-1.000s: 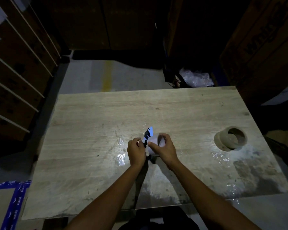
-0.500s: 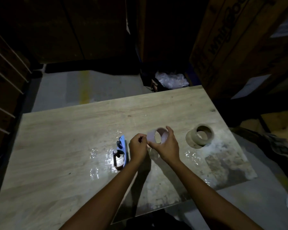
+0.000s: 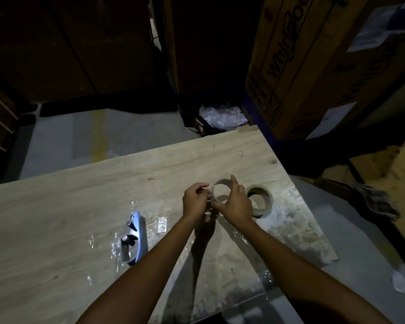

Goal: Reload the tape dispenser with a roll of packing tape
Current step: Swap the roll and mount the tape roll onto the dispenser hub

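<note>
I hold a thin, pale ring, apparently an empty tape core, upright above the wooden table. My right hand grips its right and lower rim. My left hand pinches its left edge. A blue tape dispenser lies on its side on the table, left of my hands, with nothing on its spindle. A brown roll of packing tape lies flat just right of my right hand.
Shiny scraps of clear tape stick to the table near the dispenser. A large cardboard box stands beyond the table's right corner. Crumpled plastic sits behind the far edge. Cardboard and a rag lie on the floor at right.
A second ago both hands were on the dispenser. The dispenser now lies on the table and both hands hold the ring further right, beside the brown roll. The view shifted right.
</note>
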